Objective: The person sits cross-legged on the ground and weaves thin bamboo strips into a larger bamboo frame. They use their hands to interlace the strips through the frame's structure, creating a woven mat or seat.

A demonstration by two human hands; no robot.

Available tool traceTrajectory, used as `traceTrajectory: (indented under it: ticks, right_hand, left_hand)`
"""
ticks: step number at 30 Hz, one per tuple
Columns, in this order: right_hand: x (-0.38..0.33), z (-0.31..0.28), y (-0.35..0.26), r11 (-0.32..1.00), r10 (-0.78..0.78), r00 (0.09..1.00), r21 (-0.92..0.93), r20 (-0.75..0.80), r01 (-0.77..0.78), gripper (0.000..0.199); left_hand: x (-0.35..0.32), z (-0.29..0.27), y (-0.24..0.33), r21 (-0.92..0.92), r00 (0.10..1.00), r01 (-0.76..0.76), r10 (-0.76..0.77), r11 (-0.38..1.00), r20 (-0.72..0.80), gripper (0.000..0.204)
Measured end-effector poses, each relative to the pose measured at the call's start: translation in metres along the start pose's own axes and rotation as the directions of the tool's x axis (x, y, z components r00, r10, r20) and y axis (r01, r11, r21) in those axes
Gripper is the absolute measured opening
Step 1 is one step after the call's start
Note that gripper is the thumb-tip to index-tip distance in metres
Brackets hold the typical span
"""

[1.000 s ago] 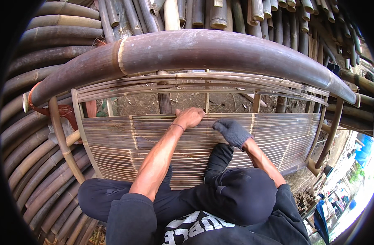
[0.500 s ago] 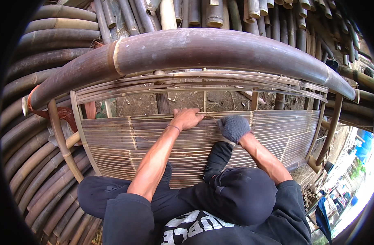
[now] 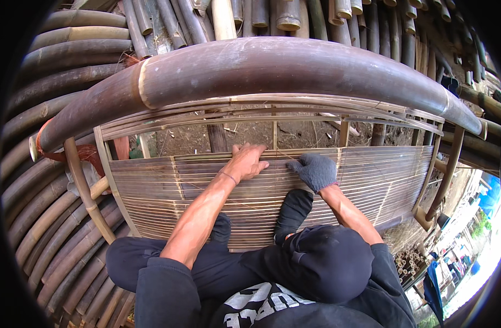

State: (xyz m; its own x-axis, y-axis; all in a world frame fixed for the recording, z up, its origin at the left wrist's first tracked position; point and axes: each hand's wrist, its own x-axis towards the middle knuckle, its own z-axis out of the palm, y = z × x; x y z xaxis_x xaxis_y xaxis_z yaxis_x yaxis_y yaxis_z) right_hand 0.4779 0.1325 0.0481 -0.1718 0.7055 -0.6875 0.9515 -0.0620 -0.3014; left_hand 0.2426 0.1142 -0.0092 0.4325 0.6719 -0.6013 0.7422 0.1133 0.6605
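Observation:
A woven panel of thin bamboo slats [image 3: 381, 180] stands in front of me inside a bent bamboo frame [image 3: 86, 191]. My bare left hand [image 3: 247, 162] lies on the panel's top edge, fingers pressed against the uppermost slat, with a thin band on the wrist. To its right, my right hand [image 3: 316, 170], in a dark grey glove, rests flat on the slats just below the top edge with its fingers spread. Neither hand holds a loose object. My dark trouser legs and hooded top fill the lower part of the view.
A thick dark bamboo pole [image 3: 288, 68] arches across above the panel. Stacked bamboo poles [image 3: 37, 180] line the left and top. Bare earth [image 3: 250, 134] shows behind the frame. Cut bamboo ends [image 3: 406, 262] lie at the lower right.
My gloved right hand has shifted slightly up and right along the slats. My left hand stays at the top edge.

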Motion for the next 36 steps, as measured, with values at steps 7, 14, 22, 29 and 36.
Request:
traceTrajectory:
  ticks: [7,14,22,29,36]
  right_hand:
    - [0.009,-0.004,-0.008,0.989,0.108,0.984,-0.113,0.144,-0.092,0.054]
    - [-0.035,-0.011,-0.008,0.987,0.023,0.998,0.16,0.052,-0.031,0.041]
    - [0.009,-0.003,-0.022,0.371,-0.116,0.989,0.919,-0.097,0.133,0.021]
    - [0.041,-0.024,-0.056,0.526,-0.71,0.606,0.301,-0.358,0.795,0.021]
    - [-0.008,0.022,-0.09,0.605,-0.163,0.986,0.792,0.018,0.086,0.037]
  left_hand:
    - [-0.01,0.009,0.009,0.07,0.984,-0.036,0.048,0.997,-0.173,0.048]
    - [-0.002,0.008,0.002,0.096,0.996,0.0,0.008,0.995,-0.088,0.047]
    - [-0.001,0.0,0.014,0.133,0.998,0.061,-0.056,0.989,-0.038,0.05]
    - [0.0,0.006,0.012,0.181,0.997,0.076,-0.073,0.981,-0.025,0.044]
    - [0.003,0.01,0.001,0.117,0.999,0.005,0.001,0.993,-0.051,0.053]
